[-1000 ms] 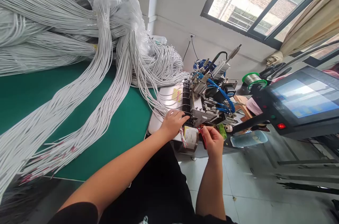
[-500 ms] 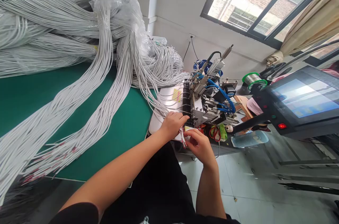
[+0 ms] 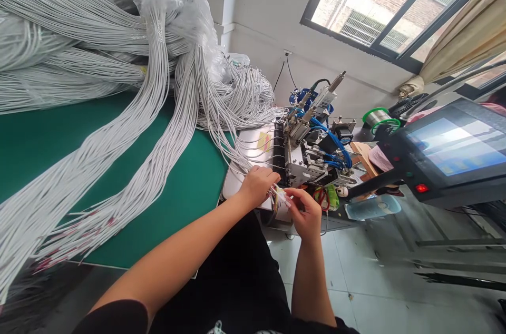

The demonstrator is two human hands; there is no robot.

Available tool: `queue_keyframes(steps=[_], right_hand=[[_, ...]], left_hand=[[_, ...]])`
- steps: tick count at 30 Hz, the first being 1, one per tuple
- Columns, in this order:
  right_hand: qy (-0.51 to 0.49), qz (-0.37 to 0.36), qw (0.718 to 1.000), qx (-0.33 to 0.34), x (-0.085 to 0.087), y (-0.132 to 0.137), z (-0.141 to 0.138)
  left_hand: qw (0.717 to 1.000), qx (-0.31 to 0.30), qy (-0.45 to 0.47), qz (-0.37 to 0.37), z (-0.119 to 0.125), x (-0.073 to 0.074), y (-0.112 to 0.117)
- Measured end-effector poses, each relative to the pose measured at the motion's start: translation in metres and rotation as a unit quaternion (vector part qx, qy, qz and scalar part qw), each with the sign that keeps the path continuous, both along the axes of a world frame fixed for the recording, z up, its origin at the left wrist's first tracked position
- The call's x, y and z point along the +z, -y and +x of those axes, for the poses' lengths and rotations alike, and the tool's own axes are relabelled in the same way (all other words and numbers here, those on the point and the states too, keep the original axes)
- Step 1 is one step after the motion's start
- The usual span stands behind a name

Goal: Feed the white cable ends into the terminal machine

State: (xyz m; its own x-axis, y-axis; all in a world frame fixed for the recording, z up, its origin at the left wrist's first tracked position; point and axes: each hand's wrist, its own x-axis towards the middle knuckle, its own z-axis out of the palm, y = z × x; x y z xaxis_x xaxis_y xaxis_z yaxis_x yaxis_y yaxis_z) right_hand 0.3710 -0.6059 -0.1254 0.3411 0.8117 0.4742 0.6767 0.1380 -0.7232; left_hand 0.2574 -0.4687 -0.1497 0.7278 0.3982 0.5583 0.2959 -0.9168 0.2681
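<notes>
My left hand [image 3: 259, 186] is closed around a small bunch of thin white cables at the front corner of a machine [image 3: 301, 163] with metal cylinders and blue air hoses. The free cable ends [image 3: 280, 196] stick out to the right of that hand. My right hand [image 3: 307, 214] pinches at these ends with thumb and fingers; exactly which strands it grips is too small to make out. From the left hand the cables run back over a white board [image 3: 247, 152] to a large bundle. Several single cables lead across the board into the machine's black edge strip [image 3: 279, 147].
Long bundles of white cable [image 3: 130, 139], some with reddish ends, lie across the green table [image 3: 197, 176]. Plastic-wrapped bundles [image 3: 79, 33] are piled behind. A monitor [image 3: 454, 139] on an arm stands at right, near a wire spool [image 3: 381, 120] and a blue-tinted tray [image 3: 373, 207].
My right hand has shifted a little to the right. The cable ends, which hung downward, now slant right toward it. My left hand has stayed almost in place.
</notes>
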Motion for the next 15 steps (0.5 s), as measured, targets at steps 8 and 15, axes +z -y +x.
queue_keyframes(steps=[8, 15], right_hand=[[-0.003, -0.021, 0.999, 0.035, -0.001, 0.0004, 0.0043], [0.049, -0.036, 0.995, 0.074, 0.0001, -0.0021, -0.0022]], left_hand=[[1.0, -0.001, 0.001, 0.012, 0.0022, -0.0026, 0.0003], [1.0, -0.006, -0.002, 0.007, 0.0022, -0.0046, -0.0007]])
